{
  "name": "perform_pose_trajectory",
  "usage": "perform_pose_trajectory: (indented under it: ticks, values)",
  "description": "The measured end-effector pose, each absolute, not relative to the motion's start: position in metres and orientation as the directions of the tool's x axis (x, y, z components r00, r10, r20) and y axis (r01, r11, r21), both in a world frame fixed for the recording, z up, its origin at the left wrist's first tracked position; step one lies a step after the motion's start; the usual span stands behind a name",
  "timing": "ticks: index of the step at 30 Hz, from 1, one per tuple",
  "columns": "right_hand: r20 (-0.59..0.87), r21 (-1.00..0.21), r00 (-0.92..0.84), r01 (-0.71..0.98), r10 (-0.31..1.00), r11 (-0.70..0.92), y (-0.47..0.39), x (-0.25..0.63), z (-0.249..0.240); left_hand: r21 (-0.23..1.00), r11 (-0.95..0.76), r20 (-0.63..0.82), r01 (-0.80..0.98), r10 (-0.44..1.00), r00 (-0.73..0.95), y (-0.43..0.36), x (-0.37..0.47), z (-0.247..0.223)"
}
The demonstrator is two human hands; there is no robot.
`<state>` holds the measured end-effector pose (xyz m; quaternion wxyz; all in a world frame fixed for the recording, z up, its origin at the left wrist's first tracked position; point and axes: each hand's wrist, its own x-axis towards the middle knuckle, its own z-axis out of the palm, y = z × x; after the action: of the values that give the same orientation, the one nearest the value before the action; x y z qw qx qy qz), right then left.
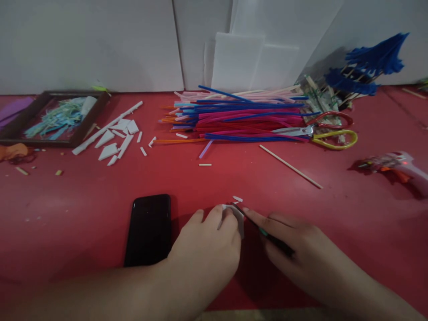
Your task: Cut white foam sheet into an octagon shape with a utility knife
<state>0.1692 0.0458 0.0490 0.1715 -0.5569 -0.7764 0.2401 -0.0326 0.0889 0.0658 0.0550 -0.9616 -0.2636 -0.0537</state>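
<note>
My left hand [212,238] is closed over a small white board piece [240,217], pressing it against the red table near the front. Only the piece's upper and right edges show past my fingers. In my right hand [297,243] is a slim black craft knife [279,243], gripped like a pen with the index finger stretched along it. Its tip touches or nearly touches the piece's upper edge; I cannot tell which. Small white offcuts [237,199] lie just beyond the tip. A black phone [149,229] lies flat beside my left hand.
Pipe cleaners [247,116] in several colours are piled at the back, with scissors [310,130] on their right end. A wooden stick [290,166] lies before them. White scraps [117,138] and a brown frame [56,143] are left; a glue gun [404,165] is far right.
</note>
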Motion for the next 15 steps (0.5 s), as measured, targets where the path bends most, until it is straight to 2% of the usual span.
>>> perform_pose_trajectory:
  ticks: [15]
  values:
    - [0.016, -0.585, -0.342, 0.759, 0.939, 0.287, 0.0493, 0.1711, 0.0537, -0.081, -0.855, 0.112, 0.513, 0.504, 0.857, 0.0882, -0.0346, 0.069]
